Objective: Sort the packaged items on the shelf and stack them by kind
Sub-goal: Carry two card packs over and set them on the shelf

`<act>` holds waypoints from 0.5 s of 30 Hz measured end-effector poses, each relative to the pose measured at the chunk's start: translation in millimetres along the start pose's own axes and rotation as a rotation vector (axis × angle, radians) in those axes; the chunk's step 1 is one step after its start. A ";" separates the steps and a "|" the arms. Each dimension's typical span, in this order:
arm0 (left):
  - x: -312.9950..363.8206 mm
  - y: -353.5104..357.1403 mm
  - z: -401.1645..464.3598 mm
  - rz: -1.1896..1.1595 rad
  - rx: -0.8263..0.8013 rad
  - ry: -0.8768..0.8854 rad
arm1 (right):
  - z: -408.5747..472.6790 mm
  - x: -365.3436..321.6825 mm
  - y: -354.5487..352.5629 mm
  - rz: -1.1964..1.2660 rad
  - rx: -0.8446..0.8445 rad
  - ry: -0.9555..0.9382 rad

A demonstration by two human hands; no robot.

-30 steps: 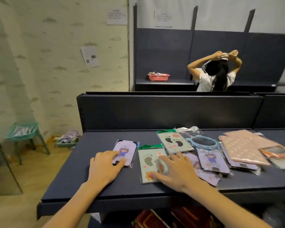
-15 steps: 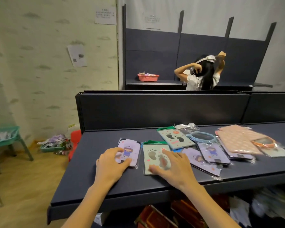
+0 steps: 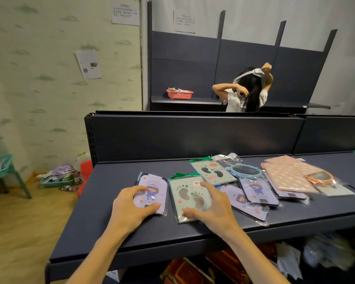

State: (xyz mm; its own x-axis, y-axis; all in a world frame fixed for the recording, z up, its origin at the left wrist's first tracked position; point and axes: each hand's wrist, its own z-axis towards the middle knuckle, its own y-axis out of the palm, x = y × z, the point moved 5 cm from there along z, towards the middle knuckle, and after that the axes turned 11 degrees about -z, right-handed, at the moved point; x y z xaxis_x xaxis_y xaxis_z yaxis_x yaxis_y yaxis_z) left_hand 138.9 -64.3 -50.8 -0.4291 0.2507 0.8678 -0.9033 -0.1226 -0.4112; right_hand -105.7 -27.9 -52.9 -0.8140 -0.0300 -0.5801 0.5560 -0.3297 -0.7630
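On the dark shelf (image 3: 115,232), my left hand (image 3: 129,208) lies with fingers spread over a purple packet with a cartoon girl (image 3: 154,189). Beside it my right hand (image 3: 211,210) rests flat on a green footprint packet (image 3: 184,193). A second green footprint packet (image 3: 212,172) lies behind it. Two more purple girl packets (image 3: 258,191) overlap to the right. A blue-rimmed mirror (image 3: 245,171), pink quilted packets (image 3: 287,175) and an orange-rimmed mirror (image 3: 320,178) lie further right.
The shelf's back panel (image 3: 193,136) rises behind the items. Another person (image 3: 246,93) stands beyond it by a red basket (image 3: 179,93). A teal stool (image 3: 2,171) and a tray of packets (image 3: 57,179) are on the floor at left. Goods fill the shelf below.
My left hand has slid further over the purple packet, thumb and fingers now at its edges. My right hand stays on the footprint packet. My head has shifted, so the view has moved.
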 end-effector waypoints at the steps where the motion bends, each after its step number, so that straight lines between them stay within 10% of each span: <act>1: 0.3 -0.3 -0.7 -0.010 -0.010 0.002 | 0.2 -0.1 -0.4 0.022 0.007 -0.005; 15: 7.6 2.8 -4.5 -0.175 -0.092 0.017 | -4.6 1.1 -8.5 0.134 0.058 0.086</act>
State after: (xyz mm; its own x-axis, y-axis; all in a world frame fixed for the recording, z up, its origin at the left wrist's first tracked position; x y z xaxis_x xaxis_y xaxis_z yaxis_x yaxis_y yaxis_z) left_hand 133.2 -58.5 -46.6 -0.2652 0.2768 0.9236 -0.9601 0.0126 -0.2795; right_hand -110.6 -20.8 -48.3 -0.7141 0.0029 -0.7000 0.6462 -0.3818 -0.6608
